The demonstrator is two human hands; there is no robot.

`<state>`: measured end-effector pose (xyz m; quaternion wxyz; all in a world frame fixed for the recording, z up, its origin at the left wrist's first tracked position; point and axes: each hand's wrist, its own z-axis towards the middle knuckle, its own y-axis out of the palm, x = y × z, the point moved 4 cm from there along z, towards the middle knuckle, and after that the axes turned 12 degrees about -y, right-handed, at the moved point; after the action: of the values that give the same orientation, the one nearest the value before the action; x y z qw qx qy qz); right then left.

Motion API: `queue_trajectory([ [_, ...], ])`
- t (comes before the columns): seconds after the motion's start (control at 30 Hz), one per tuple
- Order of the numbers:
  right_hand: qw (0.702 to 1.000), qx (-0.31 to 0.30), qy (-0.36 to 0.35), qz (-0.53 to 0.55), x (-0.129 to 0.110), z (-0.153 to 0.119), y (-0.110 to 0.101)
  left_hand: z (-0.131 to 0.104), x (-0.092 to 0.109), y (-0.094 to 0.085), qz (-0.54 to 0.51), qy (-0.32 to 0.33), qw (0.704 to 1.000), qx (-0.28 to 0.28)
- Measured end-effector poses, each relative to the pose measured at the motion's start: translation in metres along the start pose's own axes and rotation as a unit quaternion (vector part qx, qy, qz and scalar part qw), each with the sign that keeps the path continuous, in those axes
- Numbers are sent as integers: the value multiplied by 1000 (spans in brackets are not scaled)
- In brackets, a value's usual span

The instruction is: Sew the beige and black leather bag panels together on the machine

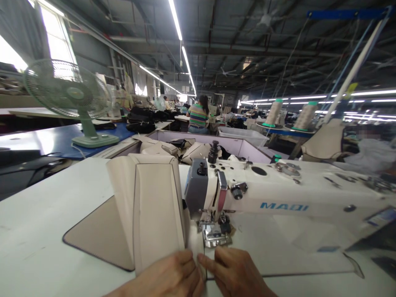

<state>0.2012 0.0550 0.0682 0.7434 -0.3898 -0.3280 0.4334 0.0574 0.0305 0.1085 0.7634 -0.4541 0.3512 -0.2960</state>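
Beige leather-like panels (157,206) with dark edges stand folded on the white table, left of the sewing machine's needle area. My left hand (170,274) is closed on the near edge of the beige piece, fingers curled. Just right of it, my right hand (233,268) rests in front of the metal presser foot (213,236), its index finger stretched towards the left hand and touching the piece's edge, the other fingers bent. A flat beige flap (102,235) lies to the left on the table.
The white sewing machine (278,189) fills the right side. A green fan (89,132) stands at the back left on a blue surface. Behind the machine, a bin (247,150) holds more beige pieces. Thread cones (305,117) stand at the back right. A person in a striped shirt (198,115) is farther off.
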Motion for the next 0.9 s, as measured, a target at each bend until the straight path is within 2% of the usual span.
queue_trajectory([
  [0.13,1000,-4,8,-9,1,-3,4,1,-4,5,25,17,1000,-1],
  [0.27,999,-23,23,20,1,-3,5,0,-9,15,33,32,998,31],
  [0.4,990,-69,82,93,4,7,-4,-2,-15,25,26,27,999,17],
  [0.53,980,-121,132,91,9,25,-10,1,-24,32,7,-3,1000,-9],
  [0.67,980,-138,138,33,17,35,0,8,-30,36,11,-48,999,-4],
  [0.77,984,-131,120,24,20,36,7,10,-33,31,-5,-57,998,-14],
  [0.9,989,-131,68,20,18,34,11,5,-52,8,-64,-81,992,-70],
])
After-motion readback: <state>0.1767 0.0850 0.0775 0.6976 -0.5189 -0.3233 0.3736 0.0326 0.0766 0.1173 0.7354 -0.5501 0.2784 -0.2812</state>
